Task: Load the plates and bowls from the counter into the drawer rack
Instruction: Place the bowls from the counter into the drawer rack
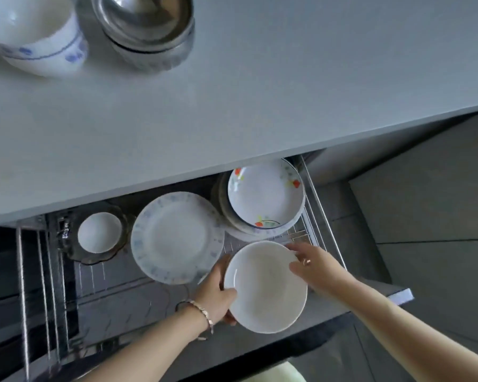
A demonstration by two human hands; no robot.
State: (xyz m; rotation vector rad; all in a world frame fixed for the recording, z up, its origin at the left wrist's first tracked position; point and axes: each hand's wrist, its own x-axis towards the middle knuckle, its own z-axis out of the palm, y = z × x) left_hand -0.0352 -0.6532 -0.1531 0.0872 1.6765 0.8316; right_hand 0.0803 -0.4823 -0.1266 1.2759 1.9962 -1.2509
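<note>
Grips white bowl (pixel 265 288), lower centre, with left hand (pixel 217 297), thumb over rim; pinches upper-right rim with right hand (pixel 311 261).

both hands (pixel 218 293) holding white bowl (pixel 265 288), drawer rack (pixel 301 235)

Two hands (pixel 215 295) (pixel 311 264), one plain white bowl (pixel 265 290) — one blue-rimmed plate (pixel 177 238), one small bowl (pixel 100 232)

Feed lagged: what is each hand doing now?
Left hand: grips the plain white round bowl by its rim.
Right hand: pinches the same bowl's far rim.
</note>
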